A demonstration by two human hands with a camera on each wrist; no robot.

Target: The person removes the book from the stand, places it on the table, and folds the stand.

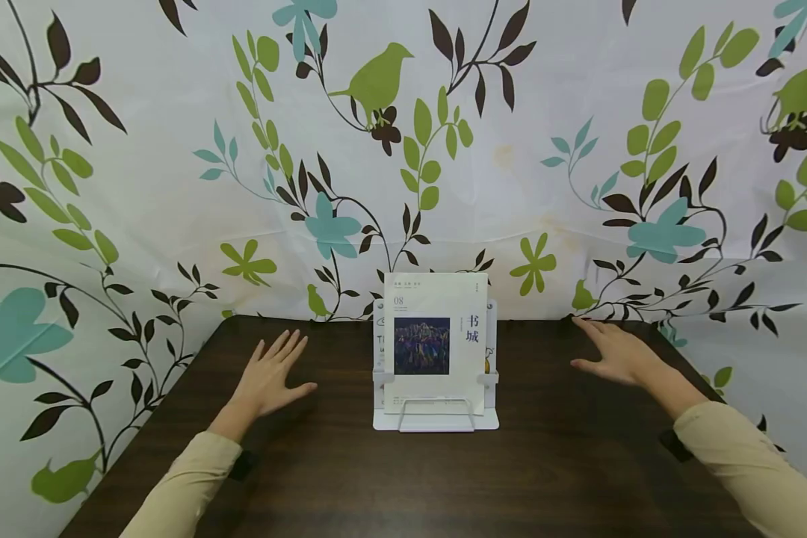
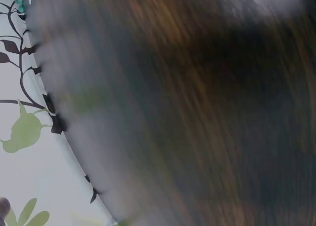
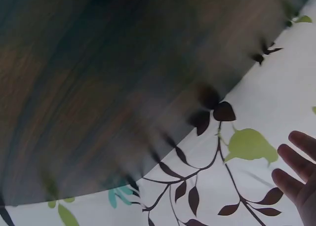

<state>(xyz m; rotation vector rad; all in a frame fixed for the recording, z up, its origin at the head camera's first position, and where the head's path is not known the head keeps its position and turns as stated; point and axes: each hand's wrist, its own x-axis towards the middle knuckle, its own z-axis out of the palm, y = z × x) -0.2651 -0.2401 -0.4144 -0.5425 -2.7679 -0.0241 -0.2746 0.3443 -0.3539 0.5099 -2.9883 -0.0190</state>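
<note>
A pale magazine [image 1: 437, 299] with a dark mountain picture on its cover leans upright on a white book stand [image 1: 379, 420] at the middle of the dark table. To its left, my left hand [image 1: 267, 379] is held palm down with fingers spread and straight, apart from the stand. My right hand [image 1: 615, 353] is out to the right of the stand, fingers straight and thumb apart, holding nothing. The right wrist view catches a few fingers of the right hand [image 3: 298, 171] at its edge. Only a fingertip [image 2: 4, 207] shows in the left wrist view's corner.
A white cloth [image 1: 538, 97] printed with leaves, flowers and birds hangs behind and around the dark wooden table [image 1: 430, 486]. Its far edge runs just behind the stand. Black wrist cameras sit beneath both sleeves.
</note>
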